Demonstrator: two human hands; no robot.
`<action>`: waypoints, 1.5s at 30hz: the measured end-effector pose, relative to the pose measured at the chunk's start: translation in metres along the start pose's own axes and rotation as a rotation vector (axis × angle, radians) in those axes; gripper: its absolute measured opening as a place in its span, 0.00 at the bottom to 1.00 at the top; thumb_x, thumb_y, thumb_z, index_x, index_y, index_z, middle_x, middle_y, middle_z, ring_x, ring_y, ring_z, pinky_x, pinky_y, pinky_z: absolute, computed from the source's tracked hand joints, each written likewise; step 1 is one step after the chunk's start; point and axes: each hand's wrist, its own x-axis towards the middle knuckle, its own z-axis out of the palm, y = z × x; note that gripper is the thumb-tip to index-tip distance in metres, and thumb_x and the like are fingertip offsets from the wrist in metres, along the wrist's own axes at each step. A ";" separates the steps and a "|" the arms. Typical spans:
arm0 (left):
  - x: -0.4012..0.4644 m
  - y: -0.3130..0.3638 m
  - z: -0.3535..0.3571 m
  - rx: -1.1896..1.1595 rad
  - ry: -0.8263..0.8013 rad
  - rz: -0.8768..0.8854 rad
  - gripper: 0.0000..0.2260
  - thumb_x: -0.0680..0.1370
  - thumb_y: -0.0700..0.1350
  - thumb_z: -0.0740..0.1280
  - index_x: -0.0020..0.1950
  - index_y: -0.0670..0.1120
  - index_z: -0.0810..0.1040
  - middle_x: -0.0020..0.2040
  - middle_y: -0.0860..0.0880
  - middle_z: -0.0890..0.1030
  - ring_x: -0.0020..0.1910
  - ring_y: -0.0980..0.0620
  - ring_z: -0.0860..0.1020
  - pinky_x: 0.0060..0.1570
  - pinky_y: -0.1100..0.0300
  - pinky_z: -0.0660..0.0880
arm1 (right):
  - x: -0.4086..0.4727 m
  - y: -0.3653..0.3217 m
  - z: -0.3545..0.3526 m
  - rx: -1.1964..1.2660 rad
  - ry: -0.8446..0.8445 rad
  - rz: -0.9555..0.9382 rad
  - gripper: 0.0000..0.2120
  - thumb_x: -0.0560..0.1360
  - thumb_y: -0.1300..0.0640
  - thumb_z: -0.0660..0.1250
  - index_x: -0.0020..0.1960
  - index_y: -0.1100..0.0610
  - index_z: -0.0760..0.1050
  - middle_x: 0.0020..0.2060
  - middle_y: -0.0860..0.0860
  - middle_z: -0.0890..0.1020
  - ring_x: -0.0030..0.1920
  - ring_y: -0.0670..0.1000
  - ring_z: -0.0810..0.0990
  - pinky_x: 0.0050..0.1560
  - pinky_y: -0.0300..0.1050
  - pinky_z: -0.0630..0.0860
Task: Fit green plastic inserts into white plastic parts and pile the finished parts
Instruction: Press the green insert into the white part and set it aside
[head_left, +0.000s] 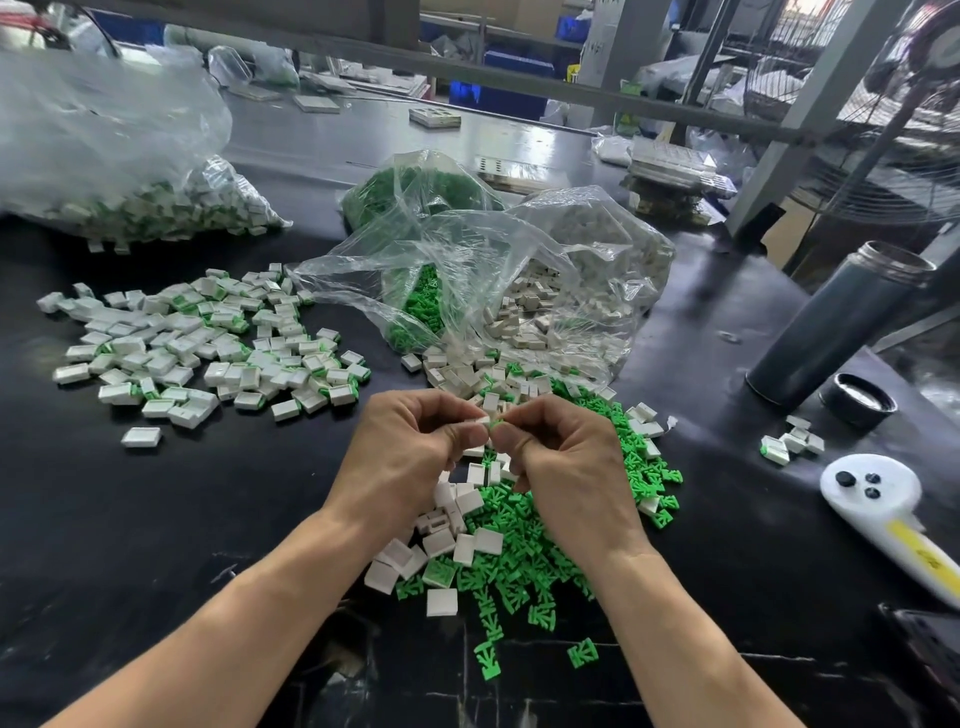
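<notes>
My left hand (410, 447) pinches a small white plastic part (479, 422) at its fingertips. My right hand (561, 457) pinches a green insert (495, 425) against that part, and the two hands meet above the black table. Under and beyond the hands lies a mixed heap of loose green inserts (524, 540) and bare white parts (447, 525). A wide pile of finished white parts with green showing (208, 343) spreads out on the left of the table.
An open clear bag (498, 291) with green inserts and white parts lies behind the hands; another bag of finished parts (156, 202) is at the far left. On the right are a dark flask (836, 327), its lid (858, 399), a white controller (878, 499) and several parts (792, 441).
</notes>
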 end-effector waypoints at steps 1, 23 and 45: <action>-0.001 0.000 0.000 0.021 -0.008 0.010 0.06 0.75 0.35 0.75 0.41 0.45 0.87 0.36 0.44 0.85 0.30 0.57 0.75 0.33 0.64 0.75 | 0.000 -0.001 -0.001 -0.010 -0.010 0.000 0.07 0.76 0.62 0.75 0.41 0.52 0.84 0.32 0.47 0.83 0.34 0.44 0.78 0.38 0.47 0.77; -0.001 0.000 0.000 -0.044 -0.061 0.104 0.05 0.77 0.38 0.74 0.50 0.47 0.86 0.41 0.51 0.87 0.38 0.59 0.82 0.39 0.66 0.78 | 0.001 0.001 0.003 -0.037 0.012 0.073 0.25 0.83 0.38 0.60 0.40 0.54 0.82 0.31 0.50 0.82 0.29 0.44 0.74 0.32 0.40 0.69; -0.004 0.003 0.009 -0.056 -0.047 0.211 0.08 0.74 0.36 0.76 0.43 0.49 0.85 0.52 0.52 0.82 0.39 0.41 0.80 0.41 0.44 0.82 | -0.002 -0.003 0.012 0.182 -0.145 0.098 0.33 0.80 0.28 0.50 0.33 0.47 0.82 0.29 0.50 0.82 0.28 0.45 0.75 0.28 0.37 0.71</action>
